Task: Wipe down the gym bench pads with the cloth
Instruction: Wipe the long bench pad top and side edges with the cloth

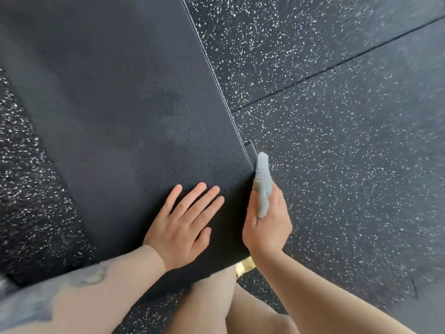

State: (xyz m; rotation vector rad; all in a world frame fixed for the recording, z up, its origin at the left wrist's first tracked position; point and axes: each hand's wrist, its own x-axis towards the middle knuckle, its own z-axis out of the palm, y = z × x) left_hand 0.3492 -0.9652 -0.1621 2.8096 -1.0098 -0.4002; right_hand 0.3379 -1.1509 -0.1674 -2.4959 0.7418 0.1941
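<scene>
A long black textured bench pad (125, 112) runs from the top of the view down to its near end in front of me. My left hand (185, 220) lies flat on the pad's near end, fingers straight and spread. My right hand (267, 225) grips a pale blue-grey cloth (262, 184) and holds it against the pad's right side edge. The cloth sticks up past my fingers. Faint damp streaks show on the pad's top surface.
Black rubber gym flooring (349, 141) with white speckles surrounds the bench, with a seam (337, 66) running across it at the right. My bare knees (212, 304) are just below the pad's end. A small yellowish object (245, 265) shows under the pad's near right corner.
</scene>
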